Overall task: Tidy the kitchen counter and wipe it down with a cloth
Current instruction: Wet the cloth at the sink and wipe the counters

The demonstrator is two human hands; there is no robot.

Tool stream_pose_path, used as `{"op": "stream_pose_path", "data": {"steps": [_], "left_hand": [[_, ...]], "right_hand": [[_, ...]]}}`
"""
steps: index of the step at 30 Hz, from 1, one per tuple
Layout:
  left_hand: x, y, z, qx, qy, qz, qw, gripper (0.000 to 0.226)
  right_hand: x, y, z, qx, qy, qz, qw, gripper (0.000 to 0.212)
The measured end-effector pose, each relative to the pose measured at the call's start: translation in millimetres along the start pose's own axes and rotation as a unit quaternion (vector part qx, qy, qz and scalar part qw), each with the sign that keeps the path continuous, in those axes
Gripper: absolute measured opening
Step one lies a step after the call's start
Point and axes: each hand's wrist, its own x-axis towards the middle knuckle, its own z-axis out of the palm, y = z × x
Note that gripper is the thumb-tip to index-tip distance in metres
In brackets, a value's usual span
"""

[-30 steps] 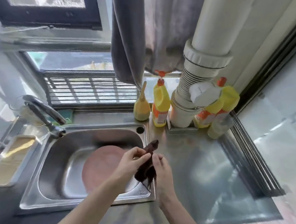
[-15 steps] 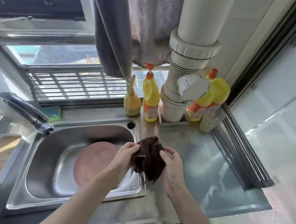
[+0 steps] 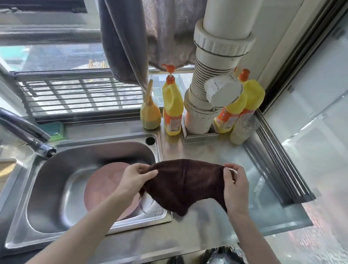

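A dark brown cloth (image 3: 184,184) hangs spread out between my two hands, above the seam where the sink (image 3: 48,185) meets the steel counter (image 3: 245,215). My left hand (image 3: 136,177) pinches its left edge over the sink's right rim. My right hand (image 3: 235,187) pinches the right edge over the counter. The cloth's lower corner droops toward the counter without clearly touching it.
A pink plate (image 3: 107,185) lies in the sink under the faucet (image 3: 19,129). Yellow bottles (image 3: 171,107) and a clear glass (image 3: 243,129) crowd the white pipe (image 3: 218,73) at the back. A rolled metal rack (image 3: 280,166) lines the counter's right edge. A black bag (image 3: 225,263) sits below the front edge.
The bunched cloth has been pulled open: my hands moved apart, left toward the sink, right over the counter, stretching it wide between them.
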Motion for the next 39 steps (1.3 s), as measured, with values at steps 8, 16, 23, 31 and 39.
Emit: {"op": "stream_pose_path", "data": {"steps": [8, 16, 23, 31, 39], "left_hand": [[5, 13, -17, 0.193, 0.045, 0.181, 0.963, 0.023], [-29, 46, 37, 0.082, -0.094, 0.076, 0.989, 0.044], [-48, 46, 50, -0.015, -0.185, 0.075, 0.98, 0.042], [-47, 26, 49, 0.05, -0.261, 0.104, 0.958, 0.015], [-53, -11, 49, 0.005, -0.27, 0.019, 0.963, 0.025]], "right_hand": [[0, -4, -29, -0.141, 0.033, -0.113, 0.983, 0.017], [-39, -47, 10, -0.104, 0.044, -0.105, 0.988, 0.009], [-79, -43, 26, 0.032, -0.143, -0.112, 0.983, 0.031], [-55, 6, -11, 0.005, -0.072, 0.03, 0.997, 0.022], [-71, 56, -7, 0.258, -0.317, 0.249, 0.878, 0.046]]}}
